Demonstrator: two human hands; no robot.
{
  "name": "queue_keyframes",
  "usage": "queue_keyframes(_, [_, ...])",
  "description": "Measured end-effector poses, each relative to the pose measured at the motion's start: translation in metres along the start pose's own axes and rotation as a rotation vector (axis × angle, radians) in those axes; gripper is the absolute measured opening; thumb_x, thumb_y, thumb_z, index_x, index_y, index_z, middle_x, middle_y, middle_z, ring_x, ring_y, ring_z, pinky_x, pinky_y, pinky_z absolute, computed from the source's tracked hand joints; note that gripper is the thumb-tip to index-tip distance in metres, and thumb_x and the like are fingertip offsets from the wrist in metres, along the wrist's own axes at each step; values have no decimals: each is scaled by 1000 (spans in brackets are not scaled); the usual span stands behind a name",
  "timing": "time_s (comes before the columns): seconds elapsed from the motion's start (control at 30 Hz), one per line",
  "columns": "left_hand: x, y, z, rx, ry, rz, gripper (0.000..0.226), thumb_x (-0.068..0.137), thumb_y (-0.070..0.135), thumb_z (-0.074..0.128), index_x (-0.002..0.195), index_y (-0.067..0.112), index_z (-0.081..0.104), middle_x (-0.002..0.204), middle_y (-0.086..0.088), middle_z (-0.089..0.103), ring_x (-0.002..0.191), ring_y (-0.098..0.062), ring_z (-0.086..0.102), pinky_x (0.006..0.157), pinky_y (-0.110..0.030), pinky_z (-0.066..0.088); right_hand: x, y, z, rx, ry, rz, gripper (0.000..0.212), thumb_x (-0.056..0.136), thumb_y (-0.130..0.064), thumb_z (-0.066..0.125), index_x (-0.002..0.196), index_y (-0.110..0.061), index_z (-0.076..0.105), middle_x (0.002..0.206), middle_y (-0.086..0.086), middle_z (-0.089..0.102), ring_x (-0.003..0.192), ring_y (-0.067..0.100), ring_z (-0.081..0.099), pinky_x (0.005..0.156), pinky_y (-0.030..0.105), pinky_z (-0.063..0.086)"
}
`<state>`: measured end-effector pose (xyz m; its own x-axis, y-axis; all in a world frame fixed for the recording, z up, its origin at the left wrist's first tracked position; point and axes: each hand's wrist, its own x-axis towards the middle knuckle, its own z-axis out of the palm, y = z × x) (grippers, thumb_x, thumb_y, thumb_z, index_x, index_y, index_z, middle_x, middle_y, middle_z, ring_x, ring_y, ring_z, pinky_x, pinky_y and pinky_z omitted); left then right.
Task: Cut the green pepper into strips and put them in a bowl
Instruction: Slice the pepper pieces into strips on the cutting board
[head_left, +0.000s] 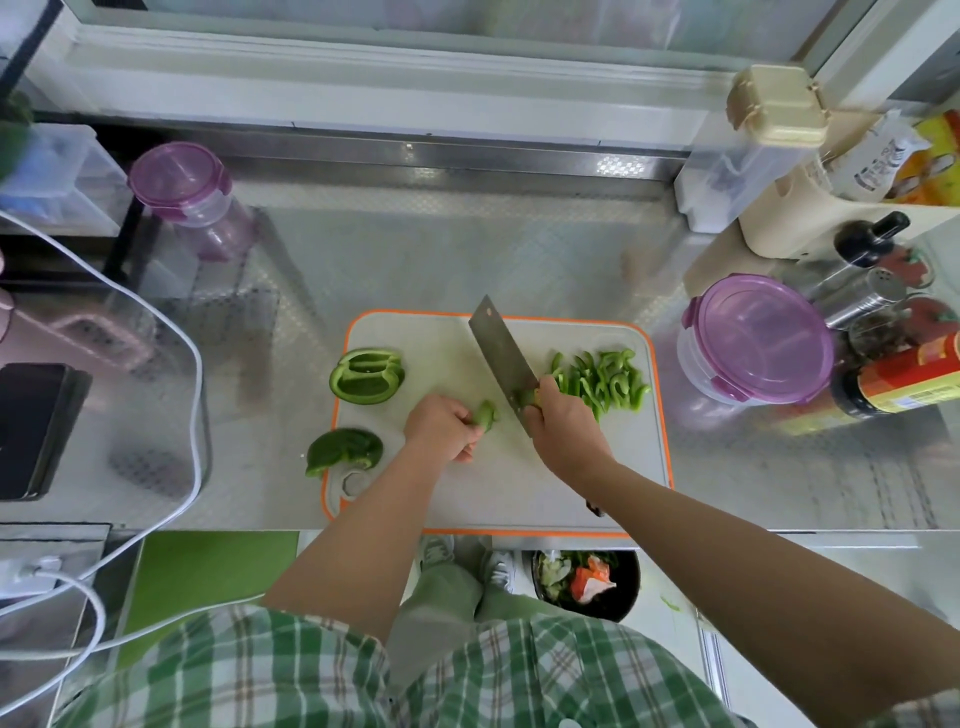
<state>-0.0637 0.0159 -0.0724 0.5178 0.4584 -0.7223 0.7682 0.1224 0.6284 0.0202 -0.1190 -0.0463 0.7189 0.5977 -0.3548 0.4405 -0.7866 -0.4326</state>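
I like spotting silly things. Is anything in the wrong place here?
Yes. A dark green pepper piece lies partly off the cutting board's left edge, on the metal counter, away from the cut strips.

Cutting board is carrying: left hand gripping a pepper piece mid-board, right hand holding a cleaver just beside it, strips lying by the right edge, pepper half sitting at the left edge.

the single head-worn wide-angle camera looked steeply down over the person's chest at the steel counter, close above the cutting board, facing the window ledge beyond.
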Motion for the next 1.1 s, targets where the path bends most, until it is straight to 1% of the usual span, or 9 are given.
queue_keyframes(0.1, [-1,2,0,7,-8,-2,24,82,-4,72,65,9,60,45,-4,57,46,-20,58,73,-47,59,-3,2,-8,-20,-6,-108,13,97,-16,43,90,-12,33,61,-1,37,59,28,44,48,32,28])
queue_keyframes(0.23, [-2,3,-1,23,-17,-4,23,83,-2,72,65,8,61,49,-6,60,48,-19,58,77,-47,59,-5,-1,-8,-85,-56,-157,8,98,-18,40,95,-11,38,61,0,40,56,26,44,48,31,29])
queue_keyframes(0.33, [-4,2,-1,13,-10,2,23,83,-3,72,67,8,60,61,-13,61,54,-24,60,79,-49,58,-5,-3,-6,-106,-74,-139,16,99,-18,39,109,-6,42,66,3,46,60,27,49,47,31,32])
queue_keyframes(0.53, [-5,4,-1,12,-6,-8,23,82,0,73,66,11,60,65,-14,63,67,-32,64,82,-50,58,-3,-14,-1,-170,-91,-82,2,98,-13,40,100,-12,39,74,6,51,66,28,52,55,34,38])
queue_keyframes(0.6, [-5,4,-1,-1,0,-10,25,82,-1,73,67,12,59,66,-16,63,71,-34,65,82,-50,57,-3,-17,6,-182,-86,-66,7,98,-11,41,97,-14,35,73,4,49,66,28,51,55,34,38])
queue_keyframes(0.7, [-6,4,-2,-15,16,-12,25,81,-3,73,69,12,58,66,-15,62,72,-34,65,81,-49,58,-4,-16,12,-190,-67,-59,10,98,-12,43,99,-15,34,70,1,46,66,29,52,55,36,40])
queue_keyframes(0.8, [-7,3,-1,-17,10,4,13,82,-2,73,83,6,63,65,-14,62,66,-30,64,80,-49,58,-3,-15,13,-59,-28,-5,10,99,-19,43,101,-13,36,76,5,51,70,31,54,56,37,39])
queue_keyframes(0.97, [-7,1,-2,3,9,33,23,82,-3,71,68,12,60,66,-16,63,62,-28,62,79,-48,58,0,-12,10,17,17,28,8,99,-17,41,100,-10,38,75,6,48,67,28,47,56,33,34])
queue_keyframes(1.1, [-3,-1,-1,4,-5,20,25,81,-4,72,64,11,62,52,-8,60,56,-26,60,77,-50,58,-4,1,-2,4,-2,-110,11,97,-15,41,92,-14,32,62,1,39,57,26,41,45,31,24])
